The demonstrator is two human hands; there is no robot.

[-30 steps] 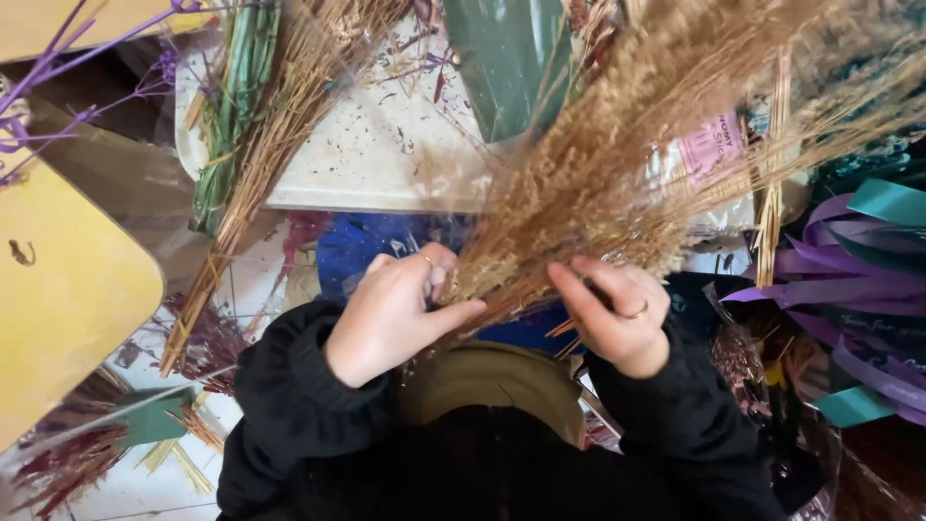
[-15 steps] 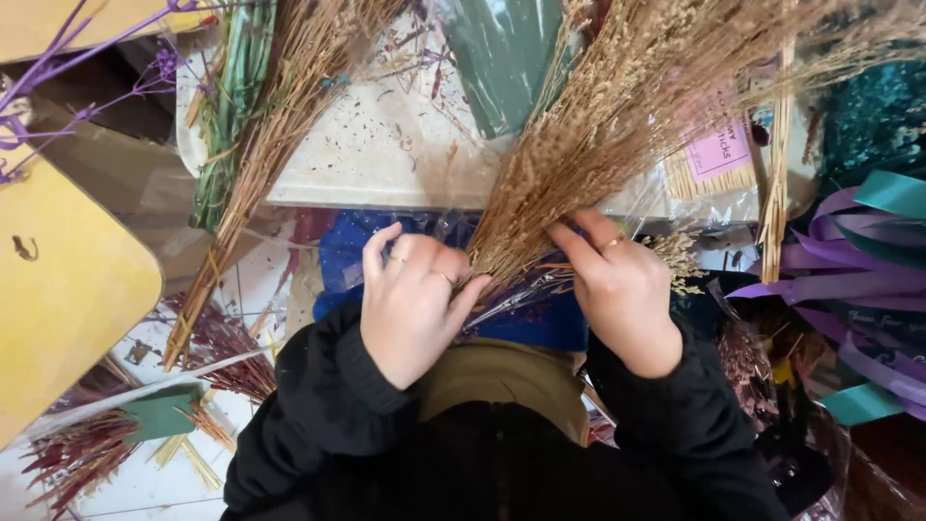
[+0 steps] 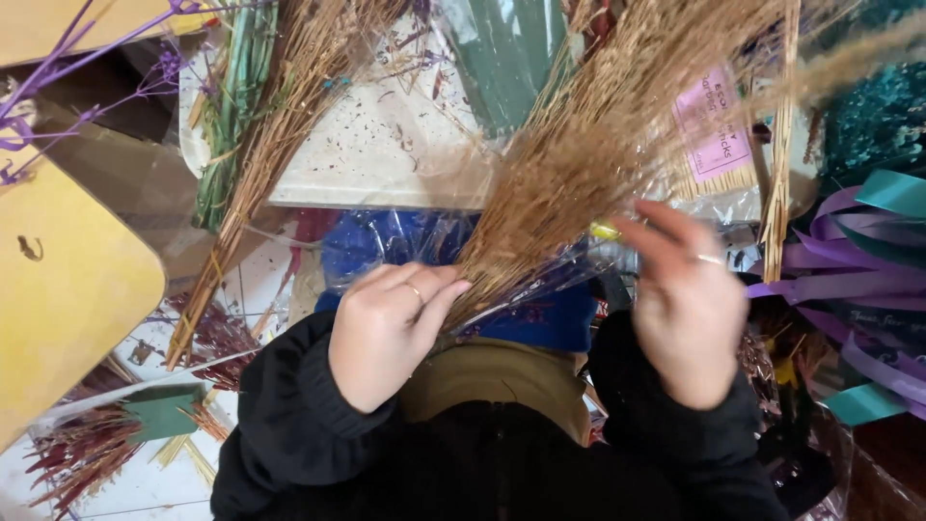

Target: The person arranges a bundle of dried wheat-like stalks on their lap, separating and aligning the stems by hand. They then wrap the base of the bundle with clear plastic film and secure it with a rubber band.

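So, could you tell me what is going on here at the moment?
A person in a black jacket is handling a bunch of dried brown grass wrapped in clear cellophane. The left hand pinches the stems at the base of the bunch. The right hand is open beside it, fingers spread against the wrap. More dried bunches lie on the white board, and purple and teal ribbons sit to the right.

Clutter lay around the work.
Up-left of the grip sat a littered white board [image 3: 386, 154] and another dried bundle [image 3: 270, 145]; purple ribbons [image 3: 849, 270] hung right, a yellow panel [image 3: 68, 289] far left.
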